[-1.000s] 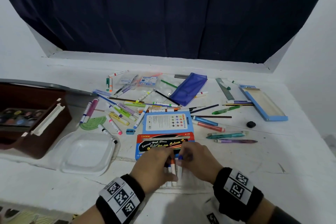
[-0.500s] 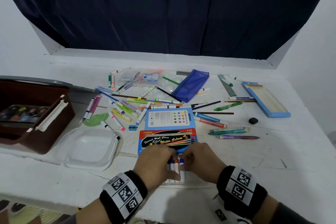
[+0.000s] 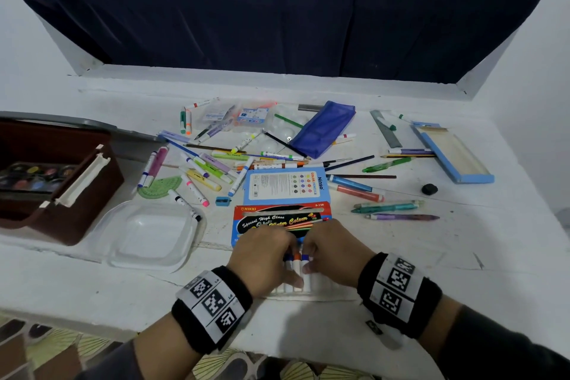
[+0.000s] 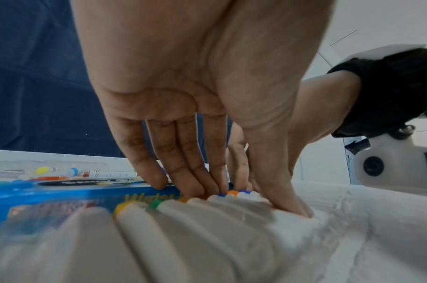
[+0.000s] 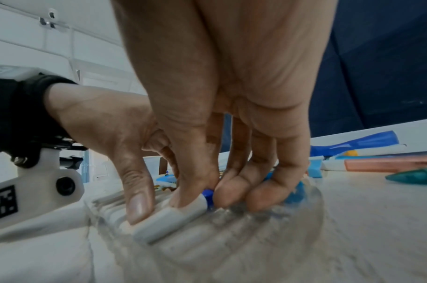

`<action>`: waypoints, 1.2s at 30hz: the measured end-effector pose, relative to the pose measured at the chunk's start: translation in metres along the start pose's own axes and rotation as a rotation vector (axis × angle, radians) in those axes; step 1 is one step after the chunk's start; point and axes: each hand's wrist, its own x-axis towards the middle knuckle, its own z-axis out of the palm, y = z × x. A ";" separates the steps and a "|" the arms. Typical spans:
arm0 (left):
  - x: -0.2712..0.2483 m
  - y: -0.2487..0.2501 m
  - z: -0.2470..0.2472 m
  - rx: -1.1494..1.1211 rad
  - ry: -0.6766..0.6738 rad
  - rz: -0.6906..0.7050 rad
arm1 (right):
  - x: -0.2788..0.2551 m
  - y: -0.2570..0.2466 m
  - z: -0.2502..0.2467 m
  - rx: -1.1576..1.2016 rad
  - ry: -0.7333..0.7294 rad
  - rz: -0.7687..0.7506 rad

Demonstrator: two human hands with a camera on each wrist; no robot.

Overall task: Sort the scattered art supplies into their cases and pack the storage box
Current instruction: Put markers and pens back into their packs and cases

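A clear ribbed marker tray [image 3: 327, 293] lies near the table's front edge, holding several white markers [image 3: 296, 265] with coloured caps. My left hand [image 3: 262, 256] lies over its left part. Its straight fingers [image 4: 195, 183] press the cap ends and its thumb [image 5: 137, 206] presses a marker body. My right hand [image 3: 333, 253] pinches the blue-capped marker [image 5: 178, 214] between thumb and curled fingers, at the tray [image 5: 256, 229]. The red and blue water colour pen box [image 3: 277, 219] lies just beyond the hands.
A brown storage box [image 3: 61, 213] with a paint palette [image 3: 34, 176] stands at the left, with a clear plastic lid [image 3: 148, 234] beside it. Farther back lie scattered markers [image 3: 200, 170], a colour pencil box [image 3: 287, 185], a blue pouch [image 3: 324, 126] and a blue case [image 3: 453, 154].
Both hands have stayed on the marker tray, with the fingers shifting slightly along the caps. The head view has drifted a little.
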 end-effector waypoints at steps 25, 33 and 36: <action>-0.005 -0.005 0.010 -0.014 0.021 0.001 | -0.003 -0.001 -0.002 -0.081 0.010 0.023; -0.002 -0.002 -0.007 -0.340 0.071 0.012 | -0.018 0.011 -0.023 0.159 0.212 0.015; 0.007 0.005 -0.017 -0.404 0.171 0.039 | -0.025 0.023 -0.034 0.245 0.354 0.055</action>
